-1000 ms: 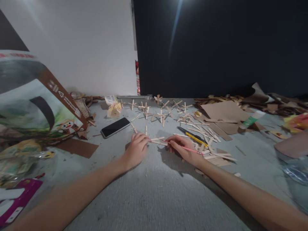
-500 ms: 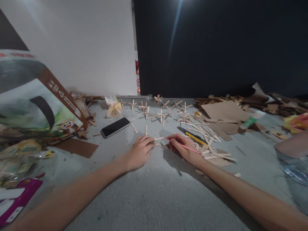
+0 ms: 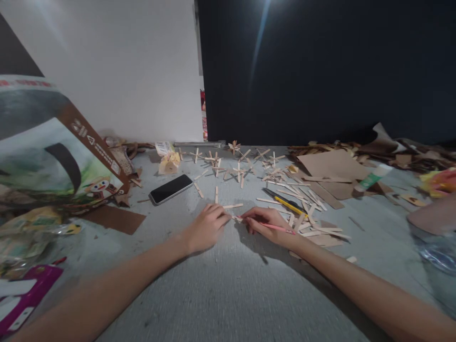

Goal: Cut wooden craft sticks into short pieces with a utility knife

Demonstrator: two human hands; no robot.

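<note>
My left hand (image 3: 204, 228) lies curled on the grey table (image 3: 221, 289), its fingertips pressing down a short wooden stick (image 3: 233, 217) between both hands. My right hand (image 3: 270, 227) is closed round a thin pink pencil (image 3: 276, 227), whose tip touches that stick beside my left fingertips. Another loose stick (image 3: 232, 206) lies just beyond the hands.
Several loose and crossed wooden sticks (image 3: 245, 166) spread across the far table. A yellow-black utility knife (image 3: 285, 202) lies right of the hands, a black phone (image 3: 171, 188) to the left. A printed box (image 3: 53, 147), cardboard sheets (image 3: 331, 164), a green-white glue tube (image 3: 372, 179) and scraps surround them.
Both hands have slid a little toward me. The pencil tip has dropped from the farther stick to the nearer one under my left fingertips.
</note>
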